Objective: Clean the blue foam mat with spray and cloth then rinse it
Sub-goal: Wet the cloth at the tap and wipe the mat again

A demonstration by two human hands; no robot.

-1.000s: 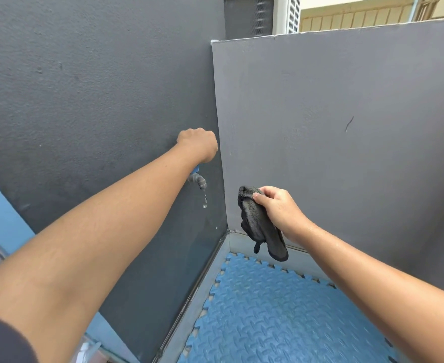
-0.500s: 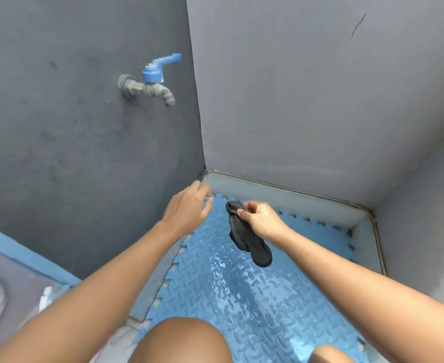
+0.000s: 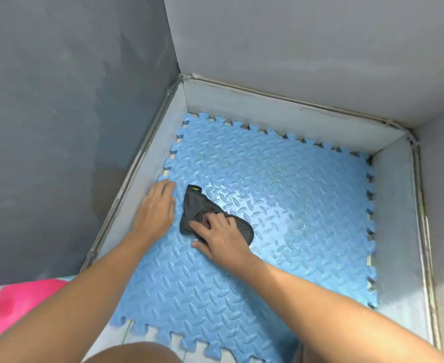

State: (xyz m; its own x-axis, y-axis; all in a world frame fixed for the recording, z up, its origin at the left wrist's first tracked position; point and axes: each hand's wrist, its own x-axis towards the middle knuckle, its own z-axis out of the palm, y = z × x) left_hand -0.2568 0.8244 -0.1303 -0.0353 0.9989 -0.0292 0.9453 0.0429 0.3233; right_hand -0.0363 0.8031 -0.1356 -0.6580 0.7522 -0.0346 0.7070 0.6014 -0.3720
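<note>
We see the blue foam mat [image 3: 294, 205] lying glossy-wet on the floor of the grey walled corner [image 3: 268, 111]. Right hand [image 3: 220, 237] presses the dark cloth [image 3: 197, 203] onto the mat at 9 o'clock of mat centre, fingers spread, not clenched. Left hand [image 3: 155, 208] lies flat on the mat edge at 9 o'clock of the cloth, fingers released. Pink object [image 3: 19, 302] at 8 o'clock, blurred.

A light blue foam mat [image 3: 281, 205] embossed with a diamond-plate tread pattern carries a dark grey cloth [image 3: 202, 208] bearing a small yellow tag; grey walls [image 3: 307, 48] surround it, a pink object [image 3: 19, 302] alongside.
</note>
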